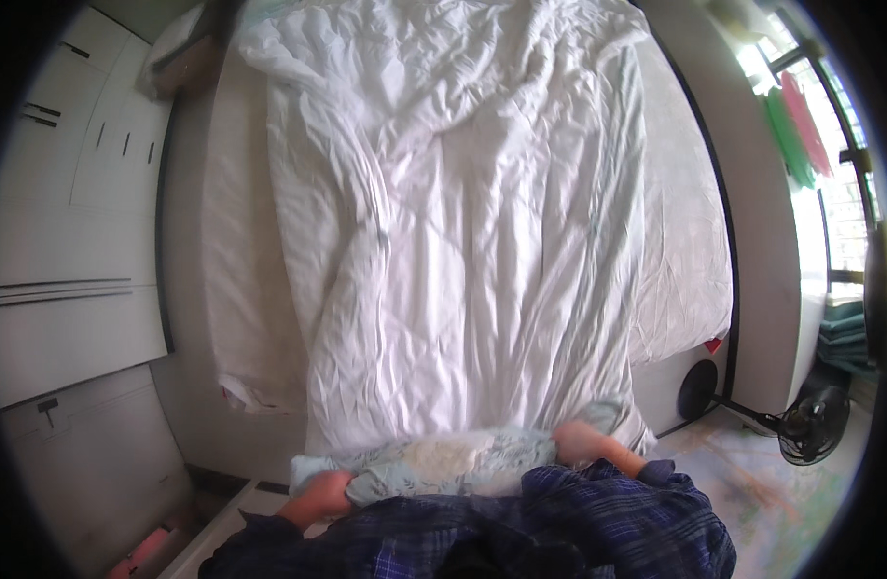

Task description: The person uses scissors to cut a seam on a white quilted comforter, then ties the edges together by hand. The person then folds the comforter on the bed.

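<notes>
A large white duvet (434, 261) lies rumpled along the bed, with long folds running toward me. At its near end the fabric turns to a pale blue, leaf-patterned side, bunched against my body. My left hand (326, 494) is closed on the left part of this near edge. Farther right, my right hand (579, 443) grips the same edge, slightly blurred. Both sets of fingers are partly hidden in the cloth.
Beneath the duvet is a mattress (680, 261) with a pale cover, bare along both sides. White cabinets (67, 222) line the left wall. A black standing fan (814, 425) is at the right, below a window with green and pink hanging items (791, 135).
</notes>
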{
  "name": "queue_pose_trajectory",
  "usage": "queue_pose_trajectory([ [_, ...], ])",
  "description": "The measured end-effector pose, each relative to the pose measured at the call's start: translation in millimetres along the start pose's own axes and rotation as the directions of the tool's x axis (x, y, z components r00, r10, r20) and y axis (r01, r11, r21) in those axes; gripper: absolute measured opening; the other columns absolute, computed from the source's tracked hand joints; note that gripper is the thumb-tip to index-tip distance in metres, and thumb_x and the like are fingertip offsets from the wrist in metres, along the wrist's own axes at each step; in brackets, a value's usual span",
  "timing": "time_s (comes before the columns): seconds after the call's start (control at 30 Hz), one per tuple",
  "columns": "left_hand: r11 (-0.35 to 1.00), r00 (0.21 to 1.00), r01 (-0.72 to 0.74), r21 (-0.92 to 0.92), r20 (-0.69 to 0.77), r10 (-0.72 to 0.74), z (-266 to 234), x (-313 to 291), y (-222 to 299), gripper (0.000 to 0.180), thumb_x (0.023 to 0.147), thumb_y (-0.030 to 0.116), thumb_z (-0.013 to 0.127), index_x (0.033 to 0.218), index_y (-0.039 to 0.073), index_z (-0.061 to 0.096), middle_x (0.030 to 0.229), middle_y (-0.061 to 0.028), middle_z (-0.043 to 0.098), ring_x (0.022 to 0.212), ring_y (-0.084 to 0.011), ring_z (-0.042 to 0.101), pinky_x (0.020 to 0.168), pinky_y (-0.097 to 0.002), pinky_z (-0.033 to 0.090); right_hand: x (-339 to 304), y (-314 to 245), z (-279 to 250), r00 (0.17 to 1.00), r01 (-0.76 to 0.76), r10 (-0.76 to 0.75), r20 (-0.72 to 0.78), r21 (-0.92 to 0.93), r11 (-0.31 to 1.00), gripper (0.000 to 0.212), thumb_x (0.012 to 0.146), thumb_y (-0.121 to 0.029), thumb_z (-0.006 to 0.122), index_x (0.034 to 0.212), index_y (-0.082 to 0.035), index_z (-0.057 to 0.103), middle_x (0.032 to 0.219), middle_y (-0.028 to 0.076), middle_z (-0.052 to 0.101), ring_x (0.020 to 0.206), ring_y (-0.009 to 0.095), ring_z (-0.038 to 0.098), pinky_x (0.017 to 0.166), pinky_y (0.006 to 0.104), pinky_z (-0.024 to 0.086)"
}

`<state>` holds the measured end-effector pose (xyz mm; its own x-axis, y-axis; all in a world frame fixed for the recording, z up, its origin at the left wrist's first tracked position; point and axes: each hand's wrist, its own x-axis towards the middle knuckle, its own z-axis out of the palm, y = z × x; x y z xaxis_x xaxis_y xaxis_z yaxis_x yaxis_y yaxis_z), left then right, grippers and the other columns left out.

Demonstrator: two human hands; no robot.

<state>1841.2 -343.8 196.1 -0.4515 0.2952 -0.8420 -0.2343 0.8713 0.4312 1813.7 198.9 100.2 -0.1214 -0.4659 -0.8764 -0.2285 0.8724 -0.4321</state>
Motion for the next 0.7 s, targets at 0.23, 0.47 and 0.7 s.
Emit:
queue_pose_trajectory([
  [0.23,0.992,0.924,-0.004,-0.127,0.378,0.052,-61,125,-20,0.046,0.065,0.023,0.087,0.106,0.003,0.078,0.103,-0.02,0.077,0.094,-0.0322,0.074,0.084,-0.0451,0.057,90,130,64,0.992,0.097,-0.119,0.053,0.311,0.945,0.031,0.089,-0.023,0.067,0.115,-0.008,0.074,0.091,0.01,0.071,0.074,0.022,0.062,0.068,0.0398,0.051],
  [0.47,0.953,0.992,0.094,0.287,-0.104,-0.066,-198,289,26,0.039,0.077,0.026,0.077,0.108,0.003,0.076,0.104,-0.0204,0.076,0.096,-0.0333,0.073,0.085,-0.0409,0.054,138,144,-236,0.817,-0.142,0.19,-0.544,0.131,0.981,0.031,0.083,-0.019,0.065,0.107,-0.003,0.076,0.109,0.017,0.074,0.101,0.034,0.07,0.09,0.0412,0.055],
  [0.7,0.902,0.987,0.059,0.427,-0.159,0.011,-187,283,26,0.05,0.083,0.02,0.07,0.132,0.008,0.066,0.125,-0.0207,0.07,0.115,-0.0361,0.067,0.099,-0.0437,0.051,77,51,-202,0.762,-0.15,0.111,-0.637,-0.007,0.989,0.034,0.1,-0.034,0.053,0.098,-0.007,0.073,0.107,0.017,0.069,0.109,0.035,0.063,0.097,0.0489,0.048],
])
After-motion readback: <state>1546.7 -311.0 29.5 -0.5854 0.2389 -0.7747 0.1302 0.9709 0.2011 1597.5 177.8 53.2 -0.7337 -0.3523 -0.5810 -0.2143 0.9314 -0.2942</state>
